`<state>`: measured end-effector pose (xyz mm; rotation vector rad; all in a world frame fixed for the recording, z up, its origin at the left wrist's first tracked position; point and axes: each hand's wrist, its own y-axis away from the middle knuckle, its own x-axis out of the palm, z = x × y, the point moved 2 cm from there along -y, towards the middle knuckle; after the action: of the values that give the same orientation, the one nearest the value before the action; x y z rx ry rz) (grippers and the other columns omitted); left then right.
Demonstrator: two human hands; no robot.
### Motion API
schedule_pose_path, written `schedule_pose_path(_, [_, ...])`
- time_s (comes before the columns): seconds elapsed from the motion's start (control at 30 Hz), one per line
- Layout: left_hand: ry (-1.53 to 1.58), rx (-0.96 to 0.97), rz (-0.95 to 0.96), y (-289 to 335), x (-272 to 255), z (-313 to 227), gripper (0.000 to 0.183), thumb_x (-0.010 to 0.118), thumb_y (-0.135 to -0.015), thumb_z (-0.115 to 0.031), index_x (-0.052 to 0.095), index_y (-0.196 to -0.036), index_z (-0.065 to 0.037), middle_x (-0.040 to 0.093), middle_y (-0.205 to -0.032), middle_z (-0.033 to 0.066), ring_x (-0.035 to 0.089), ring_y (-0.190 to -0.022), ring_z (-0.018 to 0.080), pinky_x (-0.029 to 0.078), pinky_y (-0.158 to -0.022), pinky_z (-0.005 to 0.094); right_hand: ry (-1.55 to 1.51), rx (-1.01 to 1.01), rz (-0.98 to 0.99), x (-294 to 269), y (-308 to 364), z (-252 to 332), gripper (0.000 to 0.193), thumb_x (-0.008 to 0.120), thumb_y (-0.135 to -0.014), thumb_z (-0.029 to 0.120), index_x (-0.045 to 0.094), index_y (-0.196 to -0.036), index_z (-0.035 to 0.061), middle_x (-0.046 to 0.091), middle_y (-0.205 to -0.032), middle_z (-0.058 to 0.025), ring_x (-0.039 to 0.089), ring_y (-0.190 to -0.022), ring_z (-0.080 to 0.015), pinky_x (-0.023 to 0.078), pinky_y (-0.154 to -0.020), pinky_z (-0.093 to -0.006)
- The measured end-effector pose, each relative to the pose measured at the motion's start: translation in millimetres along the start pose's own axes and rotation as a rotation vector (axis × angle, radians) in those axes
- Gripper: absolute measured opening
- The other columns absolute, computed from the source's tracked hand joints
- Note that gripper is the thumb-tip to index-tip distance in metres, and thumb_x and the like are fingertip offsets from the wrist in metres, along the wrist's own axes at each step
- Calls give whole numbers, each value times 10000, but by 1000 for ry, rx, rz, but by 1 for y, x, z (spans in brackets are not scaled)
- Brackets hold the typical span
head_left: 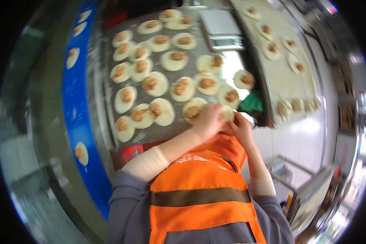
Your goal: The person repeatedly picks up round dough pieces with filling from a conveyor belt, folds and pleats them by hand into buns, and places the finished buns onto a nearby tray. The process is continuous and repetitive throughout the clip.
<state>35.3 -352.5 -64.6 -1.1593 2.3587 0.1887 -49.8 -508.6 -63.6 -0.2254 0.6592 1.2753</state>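
Just in front of my orange apron, both hands work at the near edge of the metal table [158, 134]. My left hand [209, 120] and my right hand [241, 127] hold a pale round dough wrapper [227, 113] between them, fingers closed on its sides. Motion blur softens the fingertips, and whatever lies inside this wrapper is hidden. Close beside my left hand lies a flat dough round with brown filling [192, 110]. Another filled round [230, 96] sits just beyond my hands. Several more rounds topped with the same filling cover the table.
A white digital scale [220, 24] stands at the table's far right. On the right, a floury board [280, 75] carries more filled rounds and several closed buns [299, 105]. A green cloth [252, 101] lies near my right hand. Along the left runs a blue belt [75, 110] with filled rounds.
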Motion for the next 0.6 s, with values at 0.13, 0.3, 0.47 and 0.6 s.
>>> schedule_pose_path(0.13, [-234,70,8,5,1,-9,372,723,-782,-223,559,-1035,-6,595,-1008,181,588,-929,349,470,-812,459,118,-75,22,4,-8,-10,216,634,-827,45,635,-1041,9,609,-740,-109,557,-649,-184,466,-610,-324])
schedule_pose_path(0.3, [-257,57,-83,50,-76,-51,497,718,-817,-281,537,-1212,-39,576,-1087,125,598,-957,314,476,-801,431,498,-230,-96,-39,-12,25,337,695,-859,90,624,-1184,33,564,-670,-84,511,-568,-194,458,-572,-329])
schedule_pose_path(0.47, [-64,-230,-675,182,-222,-5,365,696,-852,-106,583,-1197,-65,664,-1034,127,663,-925,289,534,-772,382,353,-392,169,1,-41,132,284,631,-891,23,636,-1173,60,573,-721,-58,527,-611,-150,455,-595,-295])
schedule_pose_path(0.6, [-797,-784,-1017,343,-314,28,392,707,-870,-243,602,-1191,-45,623,-1202,168,588,-1109,355,475,-942,431,302,-602,497,92,-67,219,217,626,-904,33,651,-1120,24,633,-793,-68,600,-709,-126,484,-657,-278])
